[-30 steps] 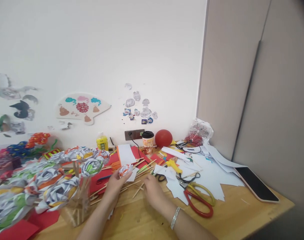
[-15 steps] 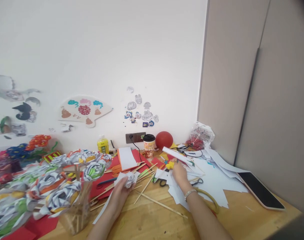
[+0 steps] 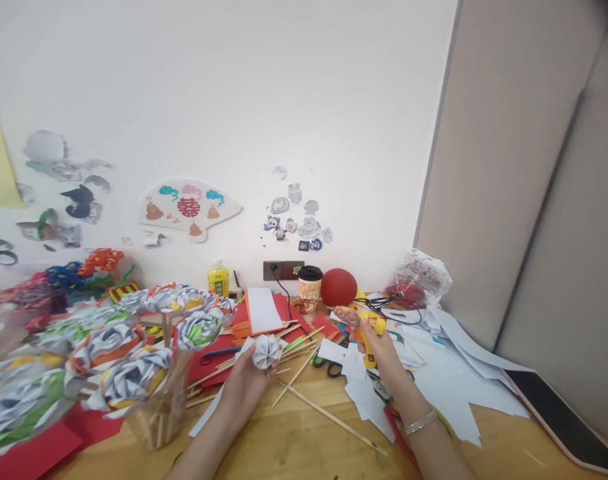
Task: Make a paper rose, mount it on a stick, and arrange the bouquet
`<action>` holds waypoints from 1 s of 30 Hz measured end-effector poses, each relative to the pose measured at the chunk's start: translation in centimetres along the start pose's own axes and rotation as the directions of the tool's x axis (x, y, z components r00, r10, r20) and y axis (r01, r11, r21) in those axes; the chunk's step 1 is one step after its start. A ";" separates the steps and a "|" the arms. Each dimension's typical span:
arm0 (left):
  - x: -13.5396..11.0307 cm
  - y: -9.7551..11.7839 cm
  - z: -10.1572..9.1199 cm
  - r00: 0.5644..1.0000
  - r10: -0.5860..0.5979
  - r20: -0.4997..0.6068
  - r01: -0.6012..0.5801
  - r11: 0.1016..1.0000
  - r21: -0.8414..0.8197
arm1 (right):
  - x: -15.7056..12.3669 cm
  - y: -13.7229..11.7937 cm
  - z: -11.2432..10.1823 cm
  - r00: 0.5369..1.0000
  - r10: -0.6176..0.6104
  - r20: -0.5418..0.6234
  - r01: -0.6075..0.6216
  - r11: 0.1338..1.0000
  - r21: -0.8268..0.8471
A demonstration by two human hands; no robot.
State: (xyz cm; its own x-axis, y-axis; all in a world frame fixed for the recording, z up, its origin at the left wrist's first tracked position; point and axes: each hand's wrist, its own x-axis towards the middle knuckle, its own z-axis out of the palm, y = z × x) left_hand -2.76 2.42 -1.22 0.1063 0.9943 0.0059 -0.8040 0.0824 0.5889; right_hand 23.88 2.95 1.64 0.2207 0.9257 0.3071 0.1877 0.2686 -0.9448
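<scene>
My left hand (image 3: 247, 383) holds a small white folded-paper flower (image 3: 267, 352) above the wooden table, its pleated face turned up. In my right hand (image 3: 379, 343) is a yellow glue gun (image 3: 370, 327), its nozzle end pointing left; the fingers are wrapped round its handle. Beneath and beside the hands lie thin wooden sticks (image 3: 329, 415) and white paper pieces (image 3: 364, 393). Black-handled scissors (image 3: 329, 367) rest between the two hands. Pliers with red handles (image 3: 399, 430) lie partly under my right forearm.
Several finished paper flowers (image 3: 134, 377) crowd the left, near a clear container of sticks (image 3: 159, 427). A paper cup (image 3: 310, 293), a red balloon (image 3: 339, 287) and a yellow bottle (image 3: 218, 279) stand by the wall. A tablet (image 3: 567, 417) lies at the right edge.
My right hand has picked up the glue gun from among the papers and raised it. The paper flower in my left hand has turned face up. The view has shifted left.
</scene>
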 end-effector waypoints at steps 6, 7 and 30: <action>-1.2 0.5 1.4 0.991 0.009 0.132 0.004 0.995 -0.101 | -3.7 -1.5 3.2 0.972 -0.194 0.135 0.183 0.979 0.092; -1.3 0.5 1.6 0.988 0.005 0.157 0.010 0.995 -0.096 | -4.3 -1.8 3.6 0.954 -0.256 0.159 0.242 0.965 0.103; -2.6 -0.1 2.7 0.950 0.057 0.307 -0.076 0.996 0.050 | -7.0 -3.2 4.5 0.827 -0.522 0.209 0.562 0.785 -0.262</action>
State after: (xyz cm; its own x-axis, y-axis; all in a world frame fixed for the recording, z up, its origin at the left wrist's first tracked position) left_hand -1.36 -0.33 0.93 0.2345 0.9286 0.2876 -0.7795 0.0028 0.6264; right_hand 17.43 -3.15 1.98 -0.1159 0.6805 0.7235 0.5218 0.6615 -0.5386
